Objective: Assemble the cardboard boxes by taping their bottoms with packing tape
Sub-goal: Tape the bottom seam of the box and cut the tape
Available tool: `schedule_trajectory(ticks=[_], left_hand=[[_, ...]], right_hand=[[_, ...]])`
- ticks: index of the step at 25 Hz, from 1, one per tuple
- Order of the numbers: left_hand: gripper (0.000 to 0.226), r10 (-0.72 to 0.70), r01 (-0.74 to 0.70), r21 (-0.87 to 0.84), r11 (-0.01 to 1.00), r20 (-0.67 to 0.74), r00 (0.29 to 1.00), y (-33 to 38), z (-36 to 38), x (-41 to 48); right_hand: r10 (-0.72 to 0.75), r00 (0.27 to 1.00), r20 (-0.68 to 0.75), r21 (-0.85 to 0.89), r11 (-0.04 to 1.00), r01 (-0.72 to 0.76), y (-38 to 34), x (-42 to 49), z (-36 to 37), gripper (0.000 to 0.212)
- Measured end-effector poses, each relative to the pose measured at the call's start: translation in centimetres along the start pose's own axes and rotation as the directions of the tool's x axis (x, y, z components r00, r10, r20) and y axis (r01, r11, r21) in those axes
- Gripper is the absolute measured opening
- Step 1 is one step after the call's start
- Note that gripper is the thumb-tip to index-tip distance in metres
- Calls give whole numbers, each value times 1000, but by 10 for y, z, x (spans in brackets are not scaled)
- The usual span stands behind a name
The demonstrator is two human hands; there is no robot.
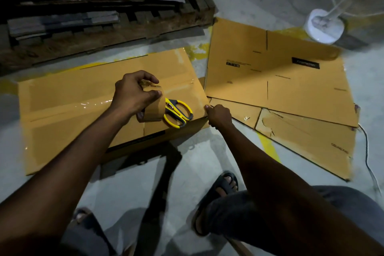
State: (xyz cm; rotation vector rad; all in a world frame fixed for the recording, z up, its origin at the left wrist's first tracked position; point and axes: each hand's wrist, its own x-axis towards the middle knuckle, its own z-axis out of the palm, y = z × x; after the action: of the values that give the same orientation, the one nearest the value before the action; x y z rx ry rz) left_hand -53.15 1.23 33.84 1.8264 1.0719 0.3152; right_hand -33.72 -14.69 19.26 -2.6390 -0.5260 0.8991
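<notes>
Cardboard box (pixel 68 122), tan and broad, lies bottom-up on the grey concrete floor (pixel 128 189) in front of the crouching person, with a glossy strip of clear tape (pixel 93 103) running along its middle seam. The left hand (pixel 133 94) wraps its curled fingers and thumb round a brown roll of packing tape (pixel 152 111) standing on the box, just beside yellow-and-black scissors (pixel 178 113) that lie flat on it. The right hand (pixel 219 116) is closed tightly on the box's near right corner; whether a tape end sits under those fingers cannot be made out. Flattened tan cardboard sheets (pixel 270 72) lie to the right. The box's near side is lost in shadow, and print on the sheets is too blurred to read.
</notes>
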Motion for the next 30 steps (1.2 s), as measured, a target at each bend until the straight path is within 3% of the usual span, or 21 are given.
schedule_trajectory(ticks=[2,5,8,11,12,14,16,18,20,23,27,30], left_hand=[[23,4,-4,-12,1000,-1,1000,-2,-1,1],[23,5,-5,-17,1000,-11,1000,-3,-1,2],[23,8,-8,-13,1000,-7,1000,-4,0,3],[23,13,-13,-9,1000,-15,1000,-6,0,3],[23,17,-17,-10,1000,-18,1000,-6,0,3],[23,20,-21,-14,1000,-23,1000,-5,1,2],[23,27,-27,-8,1000,-19,999,-4,1,2],[23,31,-31,-7,999,-14,999,-3,1,1],[23,29,-29,-7,1000,-13,999,-3,0,1],[23,25,-25,-7,1000,-14,1000,-5,-3,1],[24,26,-26,-25,999,-20,999,-6,-4,3],[26,32,-33,-17,999,-20,999,-5,-4,4]], right_hand=[[-52,995,-81,-109,993,43,0,1,6,51],[-84,983,-164,-30,996,80,0,4,2,40],[-210,968,-137,47,975,218,16,4,-9,33],[-249,965,-76,242,935,260,29,-13,-16,27],[-244,970,-12,329,915,235,28,-20,-15,23],[-154,975,161,524,850,48,22,-27,-13,20],[-25,946,324,580,795,-178,22,-26,-12,34],[-1,962,272,560,814,-157,31,-19,-8,48],[-153,988,4,464,876,134,41,-15,-3,49],[-354,919,-173,197,902,385,43,-15,4,34],[-334,913,-235,-1,939,343,35,-6,12,12],[-369,905,-213,-14,927,375,35,-3,12,19]])
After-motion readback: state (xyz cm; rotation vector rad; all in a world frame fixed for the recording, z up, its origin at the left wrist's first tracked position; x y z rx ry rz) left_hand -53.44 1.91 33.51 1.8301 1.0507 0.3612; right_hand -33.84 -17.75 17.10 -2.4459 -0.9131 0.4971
